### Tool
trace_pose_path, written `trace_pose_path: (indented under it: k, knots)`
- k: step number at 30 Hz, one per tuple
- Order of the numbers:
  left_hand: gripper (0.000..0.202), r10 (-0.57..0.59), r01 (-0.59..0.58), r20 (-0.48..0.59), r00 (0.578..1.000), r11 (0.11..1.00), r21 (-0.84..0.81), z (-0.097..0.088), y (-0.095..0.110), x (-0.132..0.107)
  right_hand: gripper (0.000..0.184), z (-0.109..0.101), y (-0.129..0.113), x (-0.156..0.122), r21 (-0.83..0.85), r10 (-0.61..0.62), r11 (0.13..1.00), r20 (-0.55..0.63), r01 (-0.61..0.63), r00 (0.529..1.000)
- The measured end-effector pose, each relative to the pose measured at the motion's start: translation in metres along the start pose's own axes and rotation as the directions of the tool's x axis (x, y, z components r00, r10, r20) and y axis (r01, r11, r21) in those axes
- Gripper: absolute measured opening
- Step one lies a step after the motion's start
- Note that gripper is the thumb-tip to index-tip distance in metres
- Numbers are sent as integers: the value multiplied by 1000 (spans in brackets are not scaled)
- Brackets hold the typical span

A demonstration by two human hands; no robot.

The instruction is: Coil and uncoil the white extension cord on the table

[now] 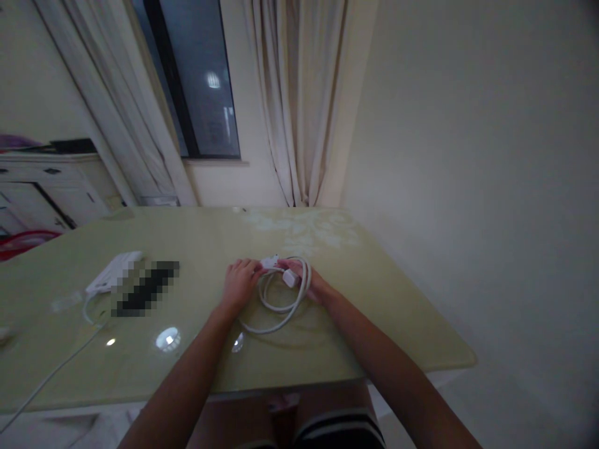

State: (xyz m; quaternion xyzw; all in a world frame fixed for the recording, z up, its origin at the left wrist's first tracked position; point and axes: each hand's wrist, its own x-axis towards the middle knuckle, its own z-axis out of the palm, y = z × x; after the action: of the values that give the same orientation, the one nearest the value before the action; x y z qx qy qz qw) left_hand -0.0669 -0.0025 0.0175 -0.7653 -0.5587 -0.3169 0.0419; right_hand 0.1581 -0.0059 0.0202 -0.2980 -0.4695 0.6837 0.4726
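A white cable (282,329) lies in loose loops above the middle of the table, close to its front part. My left hand (241,280) is closed, its fingertips pinching the cable's white end piece (269,262) at the top of the coil. On the other side, my right hand (314,284) grips the looped cable, with loops passing in front of its fingers. A white block-shaped plug (291,278) sits against the right fingers. Some right fingers are hidden behind the loops and plug.
The glossy yellow-green table (196,237) reflects lights. At left lie a white power strip (115,272) with a cord (51,376) running off the front edge, and a pixelated dark object (146,290). A wall (468,187) borders the right side; curtains (299,93) hang behind.
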Motion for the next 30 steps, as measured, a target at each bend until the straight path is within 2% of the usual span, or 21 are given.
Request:
trace_pose_path:
  k: [2,4,7,10,12,13,15,17,18,19,21,22,24,25,27,30]
  knots:
    - [24,-79,74,-81,994,995,-64,-1,-14,3,40,-8,2,2,12,-20,1000,-58,21,998]
    - [28,-203,186,-155,967,975,-119,-3,-30,5,30,-17,3,4,72,13,997,-76,-8,997]
    - [29,-412,386,-227,882,910,-154,-7,-52,7,14,-29,2,9,186,117,978,-117,-94,986]
    - [28,-582,561,-264,769,813,-155,-12,-67,6,27,-34,-4,14,278,209,950,-222,-144,952]
    - [29,-648,637,-239,723,760,-133,-14,-73,4,37,-34,-10,15,297,252,941,-292,-163,923]
    - [30,-659,654,-228,716,748,-111,-14,-74,2,41,-33,-13,15,288,262,942,-319,-171,911]
    - [31,-631,642,-253,734,766,-47,-14,-73,0,43,-30,-16,14,227,236,961,-374,-158,897]
    - [33,-540,567,-303,786,823,4,-13,-65,0,38,-26,-17,12,82,97,994,-435,-68,895]
    - [33,-477,501,-299,826,866,3,-13,-58,0,35,-24,-16,12,-20,-10,1000,-449,1,894]
    - [32,-407,414,-260,876,910,-28,-11,-50,0,36,-22,-15,11,-129,-125,989,-438,75,890]
    - [33,-220,201,-106,970,966,-166,-6,-28,0,42,-18,-14,9,-308,-314,928,-348,208,883]
    - [37,-108,98,-29,994,965,-244,-2,-15,0,45,-16,-13,8,-362,-369,897,-295,255,881]
    - [39,53,-39,33,998,944,-327,7,10,-3,49,-14,-12,5,-413,-425,856,-218,311,879]
    - [37,65,-58,13,998,943,-329,11,20,-4,49,-13,-11,4,-428,-434,844,-193,323,880]
    - [32,-2,-26,-88,996,951,-309,17,36,-7,48,-13,-12,0,-457,-440,826,-154,331,885]
    - [36,-85,11,-260,962,961,-277,18,41,-9,44,-13,-14,-5,-564,-447,762,-102,319,889]
